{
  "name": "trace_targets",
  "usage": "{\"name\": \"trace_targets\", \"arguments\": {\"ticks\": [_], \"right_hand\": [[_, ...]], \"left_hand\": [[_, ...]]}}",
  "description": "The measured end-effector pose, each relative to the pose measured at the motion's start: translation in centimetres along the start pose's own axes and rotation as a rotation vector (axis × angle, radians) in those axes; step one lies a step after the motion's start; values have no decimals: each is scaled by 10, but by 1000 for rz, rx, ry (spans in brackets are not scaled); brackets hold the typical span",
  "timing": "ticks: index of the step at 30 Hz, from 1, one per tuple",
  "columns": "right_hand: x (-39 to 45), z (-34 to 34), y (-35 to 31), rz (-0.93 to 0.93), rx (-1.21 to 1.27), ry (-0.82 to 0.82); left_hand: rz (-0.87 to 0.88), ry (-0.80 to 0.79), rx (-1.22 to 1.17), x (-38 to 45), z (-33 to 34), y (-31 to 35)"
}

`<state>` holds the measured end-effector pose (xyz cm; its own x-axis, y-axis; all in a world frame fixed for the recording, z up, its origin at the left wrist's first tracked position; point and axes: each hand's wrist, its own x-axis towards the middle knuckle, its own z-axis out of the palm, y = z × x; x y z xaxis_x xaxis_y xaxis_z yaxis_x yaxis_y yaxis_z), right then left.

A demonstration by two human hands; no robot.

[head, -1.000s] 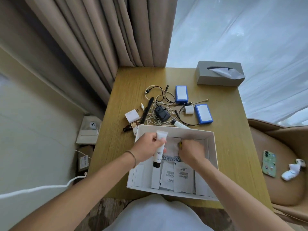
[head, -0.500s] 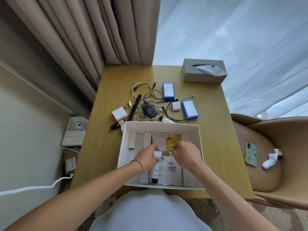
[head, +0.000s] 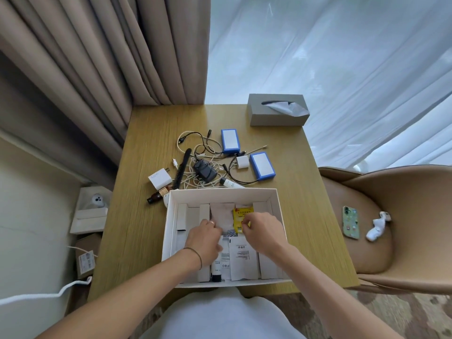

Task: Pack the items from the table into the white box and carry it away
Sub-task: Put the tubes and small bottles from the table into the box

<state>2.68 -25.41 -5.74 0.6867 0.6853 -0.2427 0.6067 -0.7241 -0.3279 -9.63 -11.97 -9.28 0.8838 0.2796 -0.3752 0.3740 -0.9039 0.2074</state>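
Both your hands are down inside the white box (head: 168,223), at the table's (head: 146,216) near edge.

Your left hand (head: 204,237) lies over the white tube (head: 216,270), fingers curled; whether it grips, I cannot tell. Your right hand (head: 263,231) pinches the yellow sachet (head: 241,215). Just beyond the box's far wall lies a cable tangle (head: 195,167) with a black charger (head: 205,170) and two blue packs (head: 230,140). A chair (head: 391,216) stands close on the right.
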Motion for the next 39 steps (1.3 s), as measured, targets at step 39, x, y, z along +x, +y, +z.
{"name": "trace_targets", "arguments": {"ticks": [39], "right_hand": [[194, -25, -24, -56, -360, -371]], "left_hand": [[-240, 188, -492, 69, -122, -44]]}}
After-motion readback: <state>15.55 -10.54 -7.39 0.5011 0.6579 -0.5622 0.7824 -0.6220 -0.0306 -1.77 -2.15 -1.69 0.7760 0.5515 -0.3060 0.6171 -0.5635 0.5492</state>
